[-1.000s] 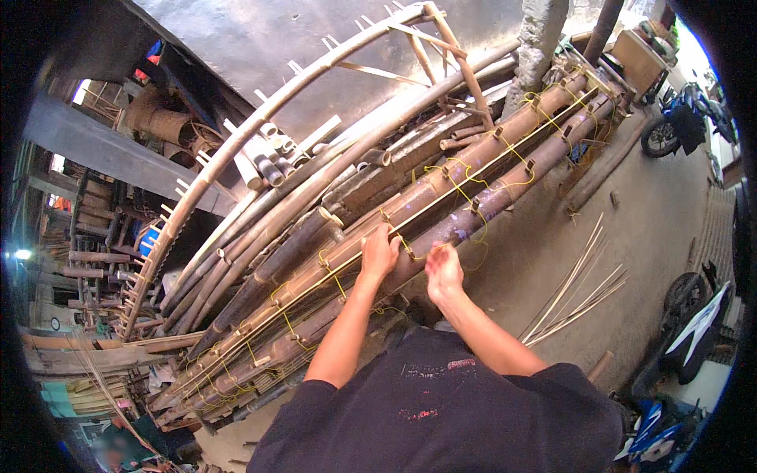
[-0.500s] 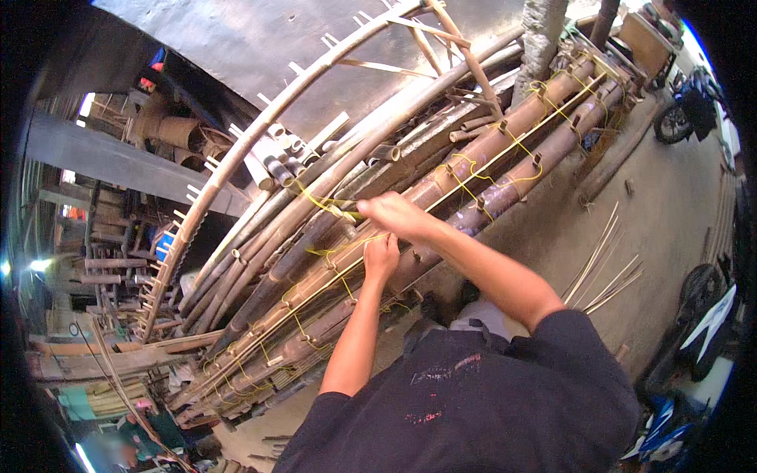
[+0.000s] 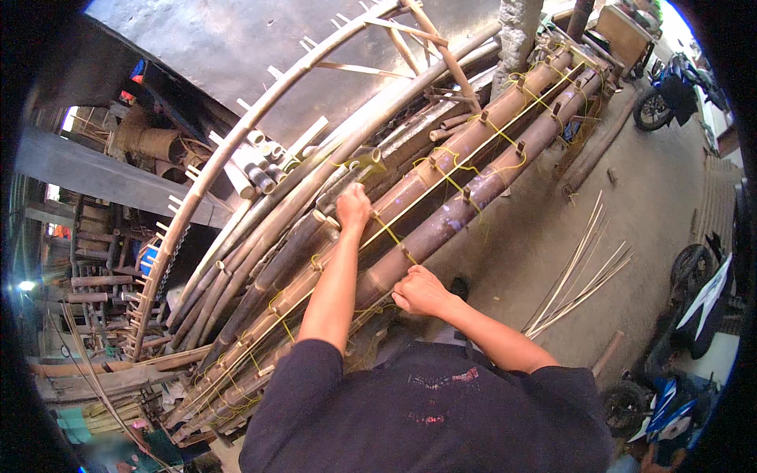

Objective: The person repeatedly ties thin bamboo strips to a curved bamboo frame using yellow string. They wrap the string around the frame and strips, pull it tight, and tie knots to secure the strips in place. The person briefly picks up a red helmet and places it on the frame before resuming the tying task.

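My left hand (image 3: 352,206) is closed in a fist at the far side of two long brown bamboo poles, shut on a yellow cord (image 3: 377,167) whose loose part is smeared by motion above it. My right hand (image 3: 422,290) is closed at the near side of the poles; what its fingers grip is hidden. Between the hands a yellow lashing (image 3: 392,233) crosses the far bamboo pole (image 3: 410,193) and a thin pale strip (image 3: 465,162) laid along it. The near bamboo pole (image 3: 441,225) carries short pegs and more yellow ties.
A curved bamboo frame with pegs (image 3: 252,118) arches behind, beside stacked poles (image 3: 260,236). Thin strips (image 3: 572,276) lie on the concrete floor (image 3: 505,268) at right. Motorcycles (image 3: 670,98) stand along the right side, and a rough post (image 3: 516,43) rises at the back.
My hands have moved apart. My left hand has gone up and left to the far side of the poles; my right has come down to the near side. The view has shifted slightly.
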Demonstrator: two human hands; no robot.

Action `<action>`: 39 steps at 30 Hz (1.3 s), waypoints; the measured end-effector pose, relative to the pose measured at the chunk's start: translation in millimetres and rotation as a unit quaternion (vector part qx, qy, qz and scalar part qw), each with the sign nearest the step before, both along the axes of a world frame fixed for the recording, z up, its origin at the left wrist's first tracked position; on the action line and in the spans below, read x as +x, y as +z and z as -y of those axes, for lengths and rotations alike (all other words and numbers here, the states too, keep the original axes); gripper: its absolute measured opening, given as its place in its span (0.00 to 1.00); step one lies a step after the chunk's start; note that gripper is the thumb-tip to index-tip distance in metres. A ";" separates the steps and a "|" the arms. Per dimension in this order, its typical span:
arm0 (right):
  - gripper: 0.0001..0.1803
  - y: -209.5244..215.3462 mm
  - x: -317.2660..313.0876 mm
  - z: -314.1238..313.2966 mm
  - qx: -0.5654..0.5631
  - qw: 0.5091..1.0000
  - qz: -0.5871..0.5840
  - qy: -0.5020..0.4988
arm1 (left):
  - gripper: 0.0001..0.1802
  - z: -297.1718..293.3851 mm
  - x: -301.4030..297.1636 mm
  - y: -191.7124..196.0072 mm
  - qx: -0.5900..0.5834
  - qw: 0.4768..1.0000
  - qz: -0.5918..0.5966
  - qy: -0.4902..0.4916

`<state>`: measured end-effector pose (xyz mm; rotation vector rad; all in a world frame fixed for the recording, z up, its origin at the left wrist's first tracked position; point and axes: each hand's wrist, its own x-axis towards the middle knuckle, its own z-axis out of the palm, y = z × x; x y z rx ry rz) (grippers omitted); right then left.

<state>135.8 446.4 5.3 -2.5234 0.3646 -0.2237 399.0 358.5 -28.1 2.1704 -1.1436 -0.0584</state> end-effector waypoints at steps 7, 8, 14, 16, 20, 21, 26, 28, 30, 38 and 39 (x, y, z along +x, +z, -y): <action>0.19 -6.4 34.9 -107.0 0.677 0.724 -0.043 -0.125 | 0.23 -93.5 35.0 56.8 0.076 0.992 -0.029 -0.096; 0.20 -13.0 40.3 -117.2 0.807 0.568 -0.031 -0.158 | 0.21 -128.3 39.7 63.1 0.100 0.992 -0.036 -0.070; 0.17 50.0 153.4 -131.5 0.436 0.662 0.541 -0.280 | 0.19 -236.3 12.9 33.3 0.225 0.964 0.033 -0.137; 0.21 94.3 196.0 -132.8 0.342 0.866 0.348 -0.110 | 0.21 -237.8 10.7 -1.8 0.251 0.963 0.089 -0.038; 0.29 49.1 240.1 -35.0 0.072 0.995 0.006 -0.064 | 0.17 -241.2 14.0 4.5 -0.046 0.988 -0.085 -0.124; 0.30 65.4 229.7 -23.2 -0.088 0.975 -0.093 -0.180 | 0.15 -241.4 9.3 19.3 0.018 0.997 -0.016 -0.069; 0.25 84.5 200.3 -27.3 0.451 0.878 0.162 -0.013 | 0.15 -245.5 13.7 18.8 0.055 0.997 -0.016 -0.055; 0.23 88.0 139.0 -62.0 0.273 0.951 0.082 0.121 | 0.17 -244.8 14.6 12.5 0.088 0.996 -0.019 -0.026; 0.23 40.5 83.9 -94.9 0.186 0.972 0.031 0.136 | 0.17 -240.6 5.2 27.2 0.054 0.997 -0.040 -0.037; 0.24 -19.0 80.9 -128.3 0.129 0.986 0.100 0.012 | 0.14 -162.8 29.3 106.4 -0.099 0.983 -0.151 -0.019; 0.22 -13.3 77.6 -127.7 0.075 0.995 0.047 0.038 | 0.15 -150.2 46.9 91.6 -0.116 0.986 -0.123 -0.007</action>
